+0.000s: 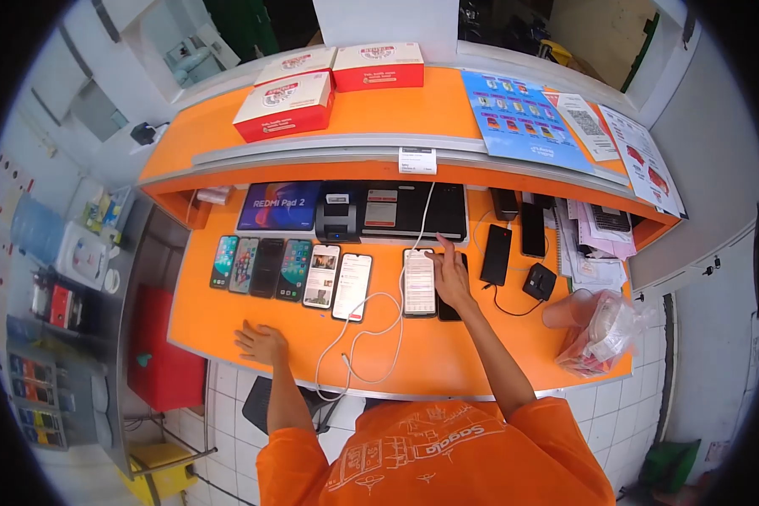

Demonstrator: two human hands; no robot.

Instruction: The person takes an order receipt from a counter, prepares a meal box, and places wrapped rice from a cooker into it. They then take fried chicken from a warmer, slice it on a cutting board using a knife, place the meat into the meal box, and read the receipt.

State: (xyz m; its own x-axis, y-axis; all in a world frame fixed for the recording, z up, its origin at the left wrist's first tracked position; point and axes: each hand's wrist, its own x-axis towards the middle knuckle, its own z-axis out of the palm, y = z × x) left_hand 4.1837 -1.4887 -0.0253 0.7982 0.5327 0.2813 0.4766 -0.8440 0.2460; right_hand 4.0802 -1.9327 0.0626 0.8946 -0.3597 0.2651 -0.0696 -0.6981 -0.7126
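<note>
My left hand point(260, 343) lies flat on the orange counter point(219, 325) with its fingers spread, holding nothing. My right hand point(452, 274) is over a phone point(418, 291) with a lit white screen of text; its fingers are apart and a fingertip is at the screen's right side. Whether it touches the glass I cannot tell. A dark phone point(450, 310) lies partly hidden beneath that hand. To the left is a row of several phones, among them one with a white screen point(352, 287) and one showing pictures point(321, 276). A white cable point(371, 297) loops between the hands.
Under the shelf are a REDMI Pad 2 box point(277, 207), a small black printer point(337, 221) and a black box point(422, 211). On the right lie dark phones point(497, 255), a charger point(538, 282), papers point(590, 244), a cup point(567, 310) and a plastic bag point(603, 333). Red-white boxes point(285, 105) stand above.
</note>
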